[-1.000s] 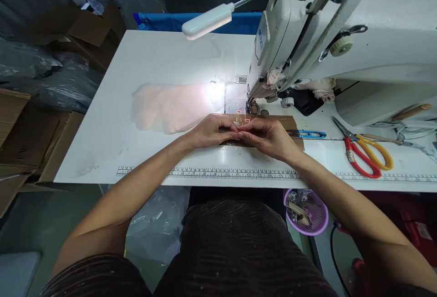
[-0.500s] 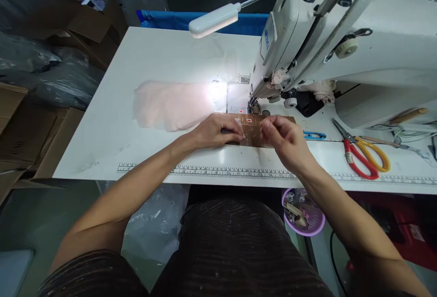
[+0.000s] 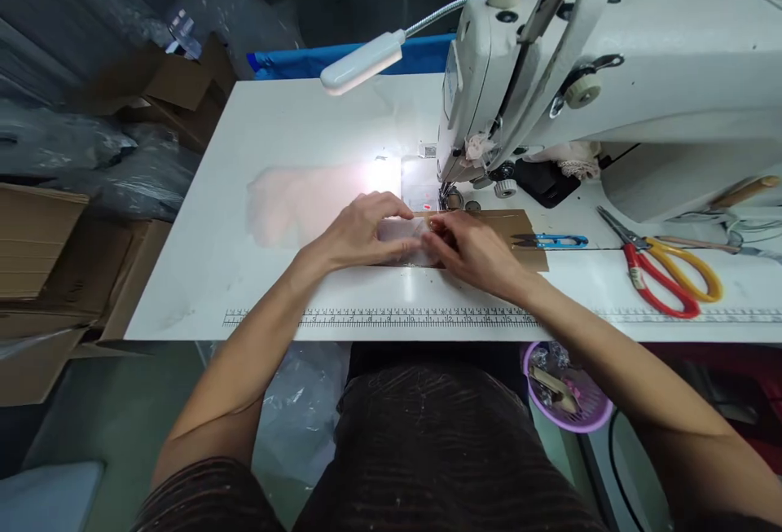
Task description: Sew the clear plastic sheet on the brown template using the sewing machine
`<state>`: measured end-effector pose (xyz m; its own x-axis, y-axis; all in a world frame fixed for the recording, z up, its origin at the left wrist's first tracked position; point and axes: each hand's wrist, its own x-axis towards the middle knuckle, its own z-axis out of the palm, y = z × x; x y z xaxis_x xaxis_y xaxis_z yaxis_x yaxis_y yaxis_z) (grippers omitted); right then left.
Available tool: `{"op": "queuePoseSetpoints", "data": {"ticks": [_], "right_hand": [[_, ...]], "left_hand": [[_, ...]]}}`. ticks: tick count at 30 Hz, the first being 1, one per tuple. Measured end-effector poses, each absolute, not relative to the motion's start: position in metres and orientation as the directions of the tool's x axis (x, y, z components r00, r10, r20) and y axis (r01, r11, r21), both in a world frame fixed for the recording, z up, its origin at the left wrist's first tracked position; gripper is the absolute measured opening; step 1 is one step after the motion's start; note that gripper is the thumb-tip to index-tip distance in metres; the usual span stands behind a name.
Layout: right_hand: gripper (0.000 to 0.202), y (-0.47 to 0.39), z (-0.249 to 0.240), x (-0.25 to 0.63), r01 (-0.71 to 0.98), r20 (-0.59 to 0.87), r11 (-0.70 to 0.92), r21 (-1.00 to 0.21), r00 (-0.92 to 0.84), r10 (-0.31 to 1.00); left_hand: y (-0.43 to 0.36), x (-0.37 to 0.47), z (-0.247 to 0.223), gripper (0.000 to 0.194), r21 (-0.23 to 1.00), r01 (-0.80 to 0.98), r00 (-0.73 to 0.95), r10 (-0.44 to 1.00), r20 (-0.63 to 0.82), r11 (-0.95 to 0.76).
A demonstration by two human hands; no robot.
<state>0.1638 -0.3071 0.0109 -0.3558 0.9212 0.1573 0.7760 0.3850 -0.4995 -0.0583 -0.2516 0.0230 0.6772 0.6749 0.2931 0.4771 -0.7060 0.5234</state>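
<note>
A brown strip [image 3: 510, 226] lies on the white table in front of the sewing machine's needle area [image 3: 449, 196]. Over its left part is a small pale, sheer piece [image 3: 397, 230]. My left hand [image 3: 365, 230] reaches over this piece from the left, its thumb and fingers apart, the fingertips at its edges. From the right, my right hand [image 3: 467, 248] has its fingers pinched together at the piece's right end; what is between them is too small to make out. Blue thread snips [image 3: 559, 241] rest on the strip's right end.
Scissors with red and yellow handles [image 3: 669, 271] lie to the right. A white lamp [image 3: 363, 62] hangs above the table [image 3: 201, 230]. A printed ruler [image 3: 379, 318] runs along the front edge. Below are a purple basket [image 3: 602, 414] and, at left, cardboard boxes [image 3: 40, 243].
My right hand has moved left and down to the strip, close to my left hand. My left hand has opened from its curl over the pale piece. The view has shifted slightly.
</note>
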Motion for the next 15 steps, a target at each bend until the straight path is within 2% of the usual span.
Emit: {"op": "queuePoseSetpoints", "data": {"ticks": [2, 3, 4, 6, 8, 11, 13, 15], "right_hand": [[0.021, -0.307, 0.008, 0.153, 0.793, 0.167, 0.421, -0.44, -0.389, 0.906], [0.018, -0.307, 0.008, 0.151, 0.777, 0.173, 0.443, -0.447, -0.411, 0.895], [0.015, -0.308, 0.008, 0.153, 0.744, 0.18, 0.458, -0.486, -0.428, 0.886], [0.012, -0.306, 0.009, 0.163, 0.645, 0.171, 0.41, -0.644, -0.401, 0.9], [0.01, -0.3, 0.011, 0.182, 0.545, 0.106, 0.244, -0.803, -0.271, 0.957], [0.014, -0.284, 0.012, 0.22, 0.368, 0.012, 0.01, -0.93, 0.004, 1.0], [0.014, -0.274, 0.015, 0.242, 0.236, 0.017, -0.022, -0.972, 0.16, 0.987], [0.017, -0.269, 0.019, 0.255, 0.192, 0.029, -0.02, -0.981, 0.248, 0.968]], "left_hand": [[-0.253, -0.058, 0.02, 0.027, 0.497, 0.487, 0.732, 0.646, 0.217, -0.718], [-0.253, -0.058, 0.02, 0.023, 0.514, 0.477, 0.741, 0.64, 0.202, -0.713], [-0.254, -0.058, 0.02, 0.021, 0.551, 0.46, 0.736, 0.646, 0.203, -0.697], [-0.254, -0.059, 0.023, 0.023, 0.642, 0.438, 0.663, 0.709, 0.241, -0.629], [-0.253, -0.06, 0.026, 0.023, 0.696, 0.462, 0.51, 0.807, 0.298, -0.549], [-0.253, -0.06, 0.028, 0.022, 0.684, 0.536, 0.343, 0.868, 0.359, -0.494], [-0.254, -0.058, 0.026, 0.02, 0.656, 0.55, 0.343, 0.856, 0.388, -0.517], [-0.256, -0.054, 0.023, 0.019, 0.627, 0.53, 0.385, 0.821, 0.422, -0.571]]}}
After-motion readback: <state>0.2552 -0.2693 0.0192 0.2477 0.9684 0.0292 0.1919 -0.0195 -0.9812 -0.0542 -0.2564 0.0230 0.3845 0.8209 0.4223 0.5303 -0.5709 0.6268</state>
